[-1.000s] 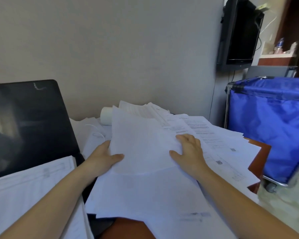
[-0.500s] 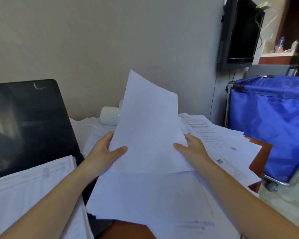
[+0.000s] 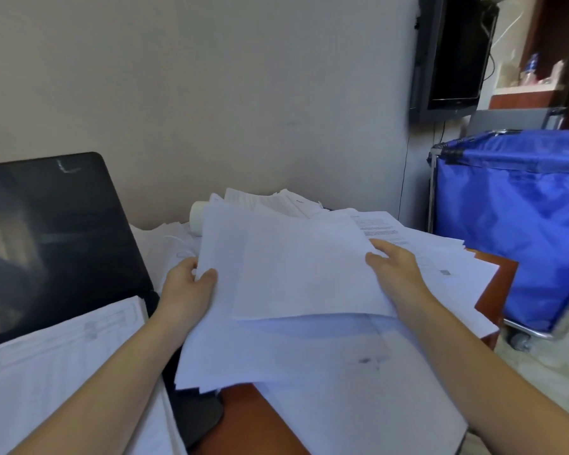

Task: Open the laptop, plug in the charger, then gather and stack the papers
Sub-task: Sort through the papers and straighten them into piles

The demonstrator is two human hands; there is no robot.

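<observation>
The sheets (image 3: 296, 267) lie between my hands, long axis running away toward the wall (image 3: 211, 93). My left hand (image 3: 191, 284) pinches their left edge; my right hand (image 3: 396, 274) touches the right edge with straight fingers.

white papers, dark screen, blue cart
papers (image 3: 303, 267) white, some with grey print; laptop (image 3: 46, 238) black; desk (image 3: 496, 284) reddish-brown; cart (image 3: 513, 224) bright blue; wall (image 3: 211, 93) beige; tv (image 3: 454, 54) black.
</observation>
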